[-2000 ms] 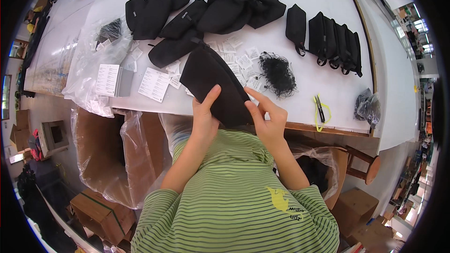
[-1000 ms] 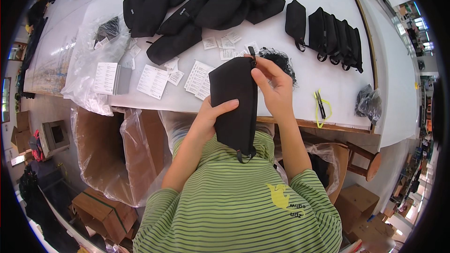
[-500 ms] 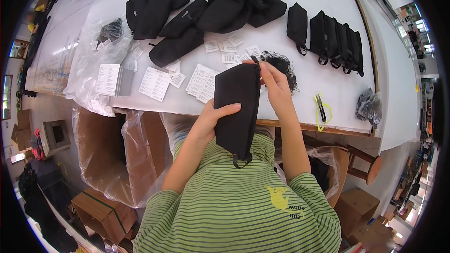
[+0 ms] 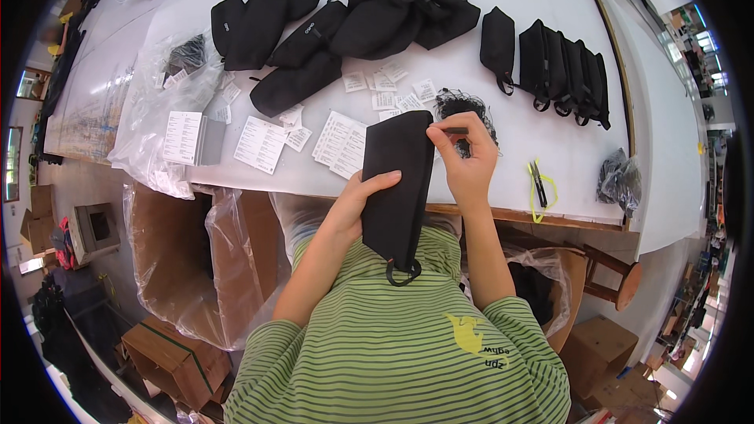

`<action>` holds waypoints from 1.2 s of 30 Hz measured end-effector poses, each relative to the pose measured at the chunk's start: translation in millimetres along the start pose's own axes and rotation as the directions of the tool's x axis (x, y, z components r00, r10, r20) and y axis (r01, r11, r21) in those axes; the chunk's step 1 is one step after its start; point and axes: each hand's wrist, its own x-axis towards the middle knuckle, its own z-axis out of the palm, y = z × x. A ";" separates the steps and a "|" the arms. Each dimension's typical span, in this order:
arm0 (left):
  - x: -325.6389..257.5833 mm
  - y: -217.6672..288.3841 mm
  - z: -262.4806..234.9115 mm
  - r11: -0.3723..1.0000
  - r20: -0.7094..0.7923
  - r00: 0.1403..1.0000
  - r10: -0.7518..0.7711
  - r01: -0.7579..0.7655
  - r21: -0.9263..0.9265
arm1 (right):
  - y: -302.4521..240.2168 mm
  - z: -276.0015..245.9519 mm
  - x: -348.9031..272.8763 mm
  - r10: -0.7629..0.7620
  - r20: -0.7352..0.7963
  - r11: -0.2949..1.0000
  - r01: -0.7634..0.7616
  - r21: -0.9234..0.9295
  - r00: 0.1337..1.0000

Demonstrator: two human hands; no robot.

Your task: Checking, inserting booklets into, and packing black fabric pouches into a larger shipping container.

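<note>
A black fabric pouch (image 4: pixel 397 188) is held upright in front of my chest, with a small loop at its lower end. My left hand (image 4: pixel 357 202) is closed on its left edge, thumb lying across the front face. At the pouch's upper right corner, my right hand (image 4: pixel 470 153) pinches a short dark tab. Whether that tab is a zipper pull or a fabric end I cannot tell. Behind my right hand lies a tangle of thin black strings (image 4: pixel 454 102). White printed cards (image 4: pixel 339 141) and small labels (image 4: pixel 383 100) lie beyond the pouch.
Several black pouches (image 4: pixel 290 82) are heaped at the back, and more stand in a row (image 4: pixel 554 71) at right. Yellow-handled snips (image 4: pixel 539 184) and a crumpled dark plastic bag (image 4: pixel 618 180) lie right. A clear bag (image 4: pixel 145 118) and card stack (image 4: pixel 187 137) sit left. Plastic-lined cartons (image 4: pixel 177 259) stand below.
My right hand has shifted slightly right and down, its fingers now bent in a pinch with the dark tab pointing sideways. My left hand keeps its hold on the pouch.
</note>
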 end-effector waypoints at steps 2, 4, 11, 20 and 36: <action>4.2 -4.9 -2.3 0.998 -0.012 0.999 -0.031 0.031 -0.050 | -0.2 0.8 -1.9 0.020 0.009 1.000 -0.021 0.021 1.000; 5.9 -6.0 -4.0 0.993 -0.023 0.998 -0.065 0.062 -0.101 | -3.4 -0.2 -6.4 0.082 0.049 0.996 -0.084 0.042 0.995; 4.9 0.8 -7.2 0.986 -0.035 0.999 0.007 -0.013 -0.166 | -28.5 -2.4 -18.2 0.168 0.241 0.984 -0.178 0.021 0.956; 8.0 -6.4 -8.3 0.995 -0.037 0.995 0.095 -0.094 0.019 | -22.6 -1.5 -44.3 0.183 0.194 0.980 -0.193 0.036 0.964; 9.6 2.5 -16.1 0.958 -0.087 0.996 -0.003 -0.022 -0.285 | -50.3 12.2 -56.3 0.170 0.382 0.976 -0.208 0.059 0.908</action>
